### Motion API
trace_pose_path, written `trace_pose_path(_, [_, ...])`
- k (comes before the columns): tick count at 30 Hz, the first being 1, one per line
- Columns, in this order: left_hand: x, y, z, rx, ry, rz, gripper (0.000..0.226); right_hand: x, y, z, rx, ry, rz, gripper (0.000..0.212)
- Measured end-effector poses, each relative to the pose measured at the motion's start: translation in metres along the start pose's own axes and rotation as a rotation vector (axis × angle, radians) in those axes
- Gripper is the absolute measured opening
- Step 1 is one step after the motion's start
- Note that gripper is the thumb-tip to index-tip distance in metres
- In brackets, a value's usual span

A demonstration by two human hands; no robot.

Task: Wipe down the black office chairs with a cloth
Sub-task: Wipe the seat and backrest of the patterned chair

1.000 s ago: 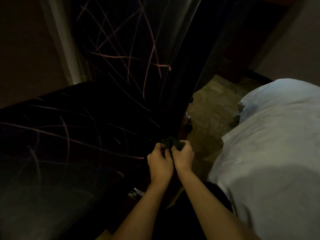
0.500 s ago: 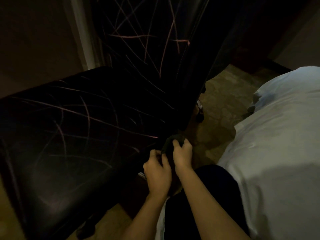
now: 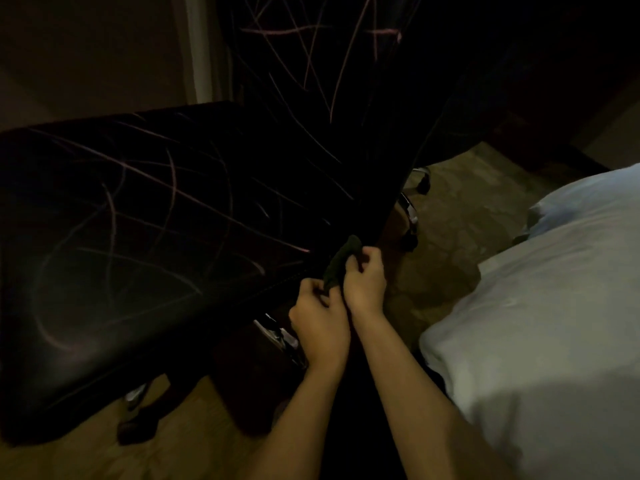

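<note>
1. Dim flooring and a pale bed surrounded the black chair, its seat streaked with pinkish marks.
2. Since the earlier frames, the dark cloth had been drawn out longer at the seat's rear corner.
3. It was pinched by the left hand and right hand, so wiping seemed paused for refolding.

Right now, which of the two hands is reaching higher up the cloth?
The right hand: it pinches the dark cloth near its upper end by the chair, while the left hand grips the bottom end.
</note>
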State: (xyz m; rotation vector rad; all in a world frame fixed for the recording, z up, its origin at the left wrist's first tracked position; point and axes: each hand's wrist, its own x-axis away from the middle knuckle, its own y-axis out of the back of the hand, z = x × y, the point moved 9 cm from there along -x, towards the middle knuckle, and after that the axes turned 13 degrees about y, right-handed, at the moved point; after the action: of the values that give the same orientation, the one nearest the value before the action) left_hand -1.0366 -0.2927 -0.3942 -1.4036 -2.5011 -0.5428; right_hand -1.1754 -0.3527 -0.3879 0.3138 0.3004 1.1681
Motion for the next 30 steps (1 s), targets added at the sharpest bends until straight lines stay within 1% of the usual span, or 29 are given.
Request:
trace_pose_path(4, [0.003,0.005,0.005,-0.016,0.047,-0.078,0.025,0.004,-0.008,-0.006,-0.231,-0.132,0.067,0.026])
trace_pose_path(6, [0.004,0.008,0.002,0.006,0.057,-0.107,0.029,0.003,-0.009,-0.01,-0.277,-0.154,0.109,0.026])
trace_pose_path(8, [0.008,0.008,0.002,0.084,0.056,-0.11,0.021,-0.001,-0.009,-0.01,-0.251,-0.113,0.146,0.019])
trace_pose_path(10, [0.01,0.01,0.006,0.141,0.051,-0.114,0.01,-0.003,-0.009,-0.009,-0.237,-0.077,0.135,0.011])
trace_pose_path(11, [0.008,0.013,0.008,0.164,0.052,-0.122,0.008,-0.002,-0.01,-0.009,-0.231,-0.067,0.126,0.012])
trace_pose_path(13, [0.005,0.019,0.015,0.202,0.059,-0.143,0.009,0.005,-0.015,-0.012,-0.225,-0.076,0.12,0.019])
trace_pose_path(18, [0.008,0.052,0.026,0.31,0.053,-0.253,0.009,0.031,-0.029,-0.003,-0.222,-0.054,0.049,0.02])
trace_pose_path(21, [0.007,0.075,0.038,0.342,0.047,-0.3,0.01,0.049,-0.041,0.006,-0.159,-0.022,0.011,0.027])
trace_pose_path(23, [0.008,0.092,0.045,0.345,0.035,-0.329,0.011,0.065,-0.049,0.01,-0.159,-0.014,-0.012,0.021])
trace_pose_path(26, [0.013,0.121,0.057,0.353,0.015,-0.382,0.012,0.094,-0.064,0.016,-0.133,0.008,0.003,0.014])
trace_pose_path(28, [0.017,0.147,0.07,0.373,0.015,-0.44,0.017,0.119,-0.077,0.022,-0.102,0.059,0.044,0.01])
trace_pose_path(30, [0.021,0.175,0.083,0.393,0.022,-0.514,0.022,0.144,-0.092,0.028,-0.11,0.111,0.12,0.008])
